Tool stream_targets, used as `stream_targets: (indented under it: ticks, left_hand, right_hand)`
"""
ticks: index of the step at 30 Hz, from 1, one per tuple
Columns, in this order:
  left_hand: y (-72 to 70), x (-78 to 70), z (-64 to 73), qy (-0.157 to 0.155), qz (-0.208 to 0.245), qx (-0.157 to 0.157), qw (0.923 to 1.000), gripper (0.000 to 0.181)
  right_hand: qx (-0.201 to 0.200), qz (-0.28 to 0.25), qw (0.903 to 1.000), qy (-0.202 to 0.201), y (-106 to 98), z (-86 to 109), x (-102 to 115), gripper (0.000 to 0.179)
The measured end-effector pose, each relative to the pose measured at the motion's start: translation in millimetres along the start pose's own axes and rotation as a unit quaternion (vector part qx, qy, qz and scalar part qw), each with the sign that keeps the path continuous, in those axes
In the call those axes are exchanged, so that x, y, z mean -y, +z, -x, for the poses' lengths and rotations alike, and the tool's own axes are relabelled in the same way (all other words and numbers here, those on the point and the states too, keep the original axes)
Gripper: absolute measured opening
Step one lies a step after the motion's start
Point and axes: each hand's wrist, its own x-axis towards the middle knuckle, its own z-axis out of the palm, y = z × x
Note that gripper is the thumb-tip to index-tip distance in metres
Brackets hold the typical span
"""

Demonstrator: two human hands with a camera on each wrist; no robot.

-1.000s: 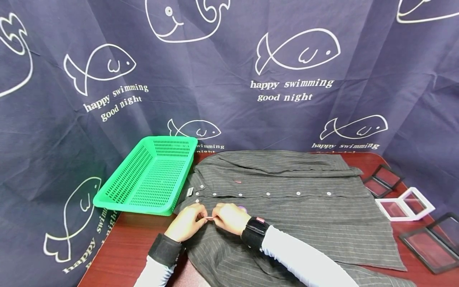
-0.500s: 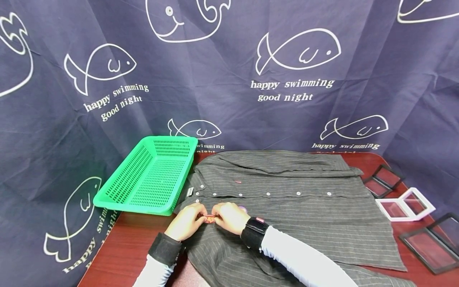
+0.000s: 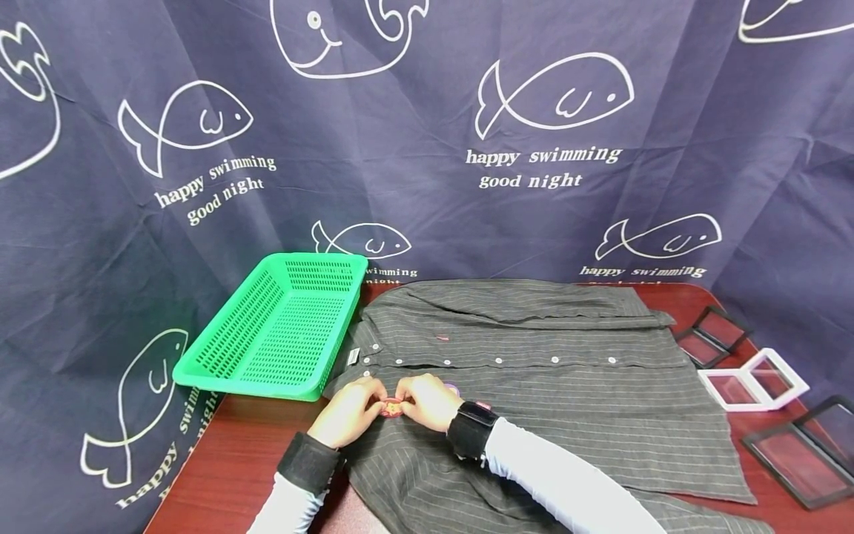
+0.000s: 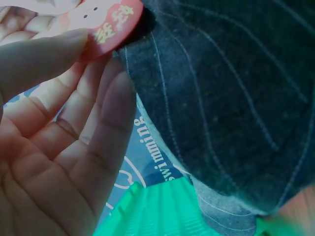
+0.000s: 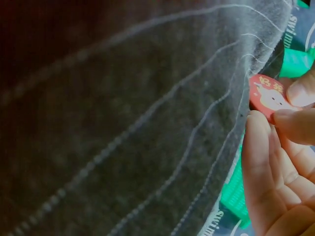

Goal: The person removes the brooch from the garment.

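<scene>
"Checking the hands first, what is being gripped?"

"A small, round red badge (image 3: 391, 407) is pinched from both sides. One edge is gripped by the left hand (image 3: 345, 414), with the thumb laid across the printed face; the opposite edge is held between the thumb and fingers of the right hand (image 3: 429, 403)."

"How is the badge marked?"

"A pale cartoon face and yellow characters are printed on it, as is shown in both wrist views."

"And where is it held?"

"Over the near front panel of a dark grey pin-striped shirt (image 3: 567, 408), close to the collar (image 3: 362, 340). In the wrist views cloth is seen right beside the badge; whether the two are joined cannot be told."

"How is the shirt laid?"

"It is spread over a reddish-brown table (image 3: 220, 445), with the collar turned left and white buttons (image 3: 499, 361) lined along the front. Beyond the right hand, a purple round item (image 3: 454, 389) is partly hidden."

"What is placed around it?"

"Just beside the collar, a green perforated basket (image 3: 293, 341) is set. Past the hem, a small black frame (image 3: 712, 341), a white frame (image 3: 756, 387) and a larger black frame (image 3: 823, 451) are laid. Behind everything, a dark blue curtain (image 3: 414, 185) printed with white fish is hung."
</scene>
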Motion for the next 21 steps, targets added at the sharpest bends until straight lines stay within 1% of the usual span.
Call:
stream_targets:
  ticks: [6, 10, 13, 16, 21]
  left_hand:
    - [0.5, -2.1, -0.2, -0.004, -0.002, -0.007, 1.0000, 0.020]
    - [2.9, -2.9, 0.5, -0.009, 0.001, 0.000, 1.0000, 0.020]
    - [4.9, -3.4, 1.0, -0.019, 0.011, 0.018, 0.9996, 0.023]
    - [6.3, -3.9, 1.8, -0.025, 0.015, 0.038, 0.9988, 0.032]
    - [8.0, -2.8, 3.4, -0.023, 0.009, 0.072, 0.9971, 0.046]
  right_hand:
    - [0.006, -0.027, 0.9995, 0.018, 0.2, -2.2, -2.1, 0.008]
    - [0.014, -0.042, 0.9986, 0.030, -0.8, -2.6, -2.4, 0.008]
    - [0.018, -0.054, 0.9976, 0.039, -2.4, -2.6, -2.1, 0.009]
    - [0.024, -0.073, 0.9957, 0.053, -3.9, -2.7, -1.4, 0.008]
    - [0.039, -0.112, 0.9897, 0.080, -5.1, -3.1, -0.3, 0.007]
